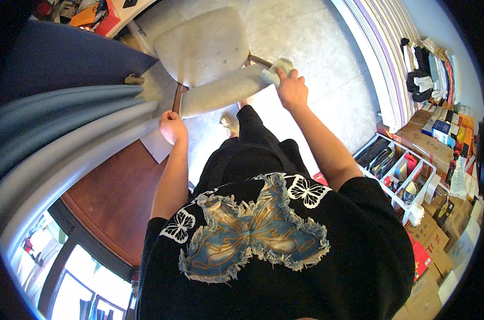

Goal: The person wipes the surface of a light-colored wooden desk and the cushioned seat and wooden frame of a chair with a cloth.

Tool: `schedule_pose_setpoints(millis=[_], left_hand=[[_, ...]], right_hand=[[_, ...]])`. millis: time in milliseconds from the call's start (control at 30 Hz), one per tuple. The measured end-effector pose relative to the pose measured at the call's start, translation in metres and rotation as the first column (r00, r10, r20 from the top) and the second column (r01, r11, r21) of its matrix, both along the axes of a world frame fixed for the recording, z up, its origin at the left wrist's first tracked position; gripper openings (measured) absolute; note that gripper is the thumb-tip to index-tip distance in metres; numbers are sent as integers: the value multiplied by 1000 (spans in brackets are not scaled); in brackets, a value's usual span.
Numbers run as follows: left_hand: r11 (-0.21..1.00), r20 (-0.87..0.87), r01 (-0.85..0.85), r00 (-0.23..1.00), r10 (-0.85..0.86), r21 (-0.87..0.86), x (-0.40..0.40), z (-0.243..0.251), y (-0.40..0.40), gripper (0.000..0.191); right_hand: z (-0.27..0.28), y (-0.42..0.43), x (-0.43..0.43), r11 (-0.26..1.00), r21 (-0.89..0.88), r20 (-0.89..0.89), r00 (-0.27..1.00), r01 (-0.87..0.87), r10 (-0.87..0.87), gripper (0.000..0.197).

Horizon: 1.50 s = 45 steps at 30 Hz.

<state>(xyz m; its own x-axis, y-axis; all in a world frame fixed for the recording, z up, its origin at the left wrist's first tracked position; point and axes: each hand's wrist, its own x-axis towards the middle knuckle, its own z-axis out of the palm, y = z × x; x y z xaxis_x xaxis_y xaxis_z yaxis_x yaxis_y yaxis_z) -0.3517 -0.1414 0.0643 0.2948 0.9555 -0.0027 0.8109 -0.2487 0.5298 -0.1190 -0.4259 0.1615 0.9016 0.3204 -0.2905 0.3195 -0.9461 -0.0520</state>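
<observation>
A chair with a beige upholstered seat (204, 46) and a padded backrest (226, 90) stands in front of me, its wooden frame showing at both sides. My left hand (173, 127) is closed at the lower end of the left wooden upright (178, 100) of the backrest. In my right hand (292, 89) is a bunched pale green cloth (277, 72), held against the right end of the backrest beside the wooden part (260, 61). Several darker spots mark the seat fabric.
Grey curtains (66, 116) and a dark blue panel (78, 64) stand at the left, above a reddish-brown surface (118, 192). At the right are a white storage rack (402, 176), cardboard boxes (426, 132), a clothes stack (430, 72) and a striped curtain (380, 48).
</observation>
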Motion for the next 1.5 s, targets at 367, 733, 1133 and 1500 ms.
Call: schedule_pose_setpoints(millis=[367,733,1133,1500], left_hand=[[999,-15,9,1000,-10,-36,-5,19,-4,20],[990,-132,97,985,-110,-102,7,69,-14,21],[991,-242,-29,970,-3,-130,19,93,-28,25],[975,-126,-83,990,57,-208,7,84,-27,26]], right_hand=[[-48,42,110,986,-50,-583,806,-161,102,42],[-186,76,157,944,-75,-656,729,-321,195,39],[-266,118,200,993,-118,-616,783,17,-86,35],[-224,54,187,946,232,-829,554,225,72,58]])
